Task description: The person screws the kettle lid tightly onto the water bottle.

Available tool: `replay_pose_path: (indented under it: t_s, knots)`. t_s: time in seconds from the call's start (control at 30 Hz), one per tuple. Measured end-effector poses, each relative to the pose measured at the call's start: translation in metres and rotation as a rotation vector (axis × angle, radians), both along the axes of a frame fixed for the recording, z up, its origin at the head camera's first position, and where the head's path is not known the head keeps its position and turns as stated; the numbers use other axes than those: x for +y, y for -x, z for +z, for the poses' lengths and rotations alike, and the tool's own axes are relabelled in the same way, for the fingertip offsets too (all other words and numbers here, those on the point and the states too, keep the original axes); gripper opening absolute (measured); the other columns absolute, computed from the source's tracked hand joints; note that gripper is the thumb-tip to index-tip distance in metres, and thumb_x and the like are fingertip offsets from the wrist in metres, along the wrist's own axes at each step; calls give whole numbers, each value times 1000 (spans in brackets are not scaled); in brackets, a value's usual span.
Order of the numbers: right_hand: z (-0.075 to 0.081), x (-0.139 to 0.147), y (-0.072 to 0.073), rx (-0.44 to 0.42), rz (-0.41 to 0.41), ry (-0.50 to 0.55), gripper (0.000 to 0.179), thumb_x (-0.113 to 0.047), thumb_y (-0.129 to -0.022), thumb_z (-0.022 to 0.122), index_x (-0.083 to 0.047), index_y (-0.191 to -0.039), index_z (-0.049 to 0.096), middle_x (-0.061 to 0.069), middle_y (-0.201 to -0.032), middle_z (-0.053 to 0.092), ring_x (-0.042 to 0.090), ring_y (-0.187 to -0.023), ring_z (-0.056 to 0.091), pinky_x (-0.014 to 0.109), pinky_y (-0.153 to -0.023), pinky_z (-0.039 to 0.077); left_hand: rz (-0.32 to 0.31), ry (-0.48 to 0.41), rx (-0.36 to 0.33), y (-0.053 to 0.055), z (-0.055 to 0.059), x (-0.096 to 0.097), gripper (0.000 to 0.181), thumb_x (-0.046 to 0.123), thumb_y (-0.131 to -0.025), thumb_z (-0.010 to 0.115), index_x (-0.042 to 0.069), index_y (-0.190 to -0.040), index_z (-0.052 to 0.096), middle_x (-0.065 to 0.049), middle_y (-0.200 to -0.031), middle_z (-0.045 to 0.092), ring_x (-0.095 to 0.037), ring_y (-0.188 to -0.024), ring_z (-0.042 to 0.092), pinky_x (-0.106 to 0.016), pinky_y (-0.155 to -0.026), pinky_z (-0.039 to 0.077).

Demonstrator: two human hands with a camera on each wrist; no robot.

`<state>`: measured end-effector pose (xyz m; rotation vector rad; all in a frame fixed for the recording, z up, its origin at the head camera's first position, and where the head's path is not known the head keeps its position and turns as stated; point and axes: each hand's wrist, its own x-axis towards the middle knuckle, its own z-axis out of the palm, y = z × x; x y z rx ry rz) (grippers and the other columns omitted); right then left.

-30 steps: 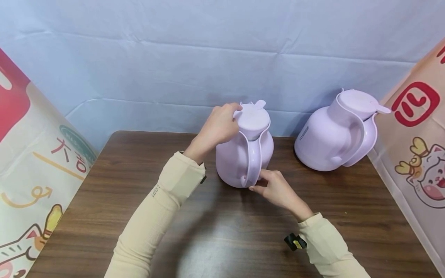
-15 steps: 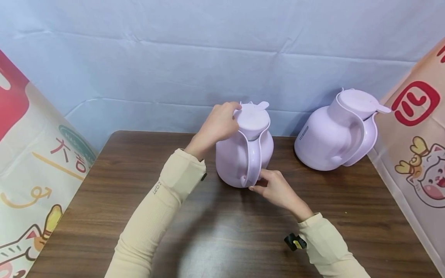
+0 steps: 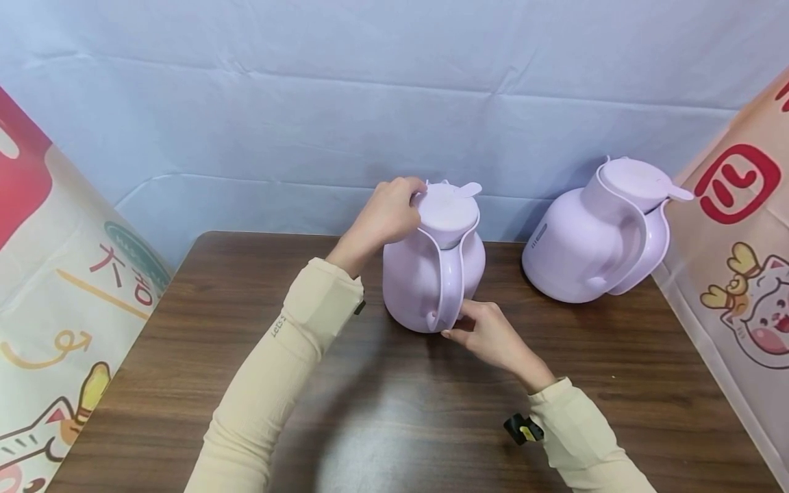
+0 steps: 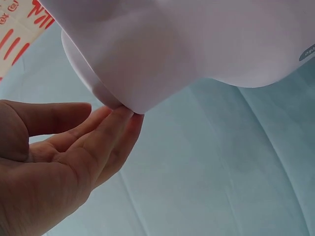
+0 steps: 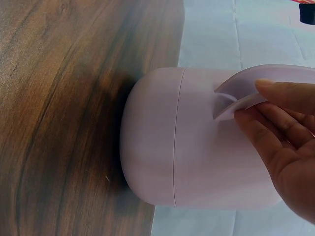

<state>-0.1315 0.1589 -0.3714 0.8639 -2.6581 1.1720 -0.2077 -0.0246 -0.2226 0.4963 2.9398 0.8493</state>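
A lilac thermos jug [image 3: 407, 287] stands upright on the wooden table, its handle facing the person. At the left side of its round lid [image 3: 445, 207] is my left hand [image 3: 387, 218]. In the left wrist view that hand's fingertips [image 4: 125, 115] touch the lid's edge, while the thumb stands apart from it. The lid's flat tab points to the back right. Down at the lower end of the handle [image 3: 451, 284], my right hand [image 3: 490, 333] pinches it between thumb and fingers, as the right wrist view [image 5: 283, 120] confirms.
A second lilac thermos jug [image 3: 573, 239] stands at the back right of the table [image 3: 246, 411], its handle and lid tab to the right. Pale blue cloth [image 3: 308, 103] hangs behind, with printed sheets [image 3: 740, 294] at both sides.
The lid's tab has swung a little to the right and toward the person, the left hand shifting slightly left at the lid. The right hand and both jugs stay in place.
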Motion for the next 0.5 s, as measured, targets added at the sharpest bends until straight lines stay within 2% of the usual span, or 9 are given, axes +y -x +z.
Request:
replay_pose_path:
  t_s: [0.27, 0.5]
  knots:
    - [-1, 1, 1, 0, 6, 1, 26, -1, -68, 76, -6, -93, 68, 5, -89, 68, 17, -81, 63, 36, -72, 50, -9, -7, -22, 0, 2, 1, 47, -3, -81, 43, 5, -127, 53, -6, -125, 54, -22, -111, 48, -30, -88, 38]
    - [0, 1, 1, -3, 10, 4, 26, -1, -68, 76, -6, -92, 68, 5, -88, 68, 16, -80, 62, 33, -71, 49, -8, -19, -38, -6, 6, 0, 48, -3, -81, 44, 6, -128, 51, -7, -123, 56, -22, -108, 49, -30, -87, 39]
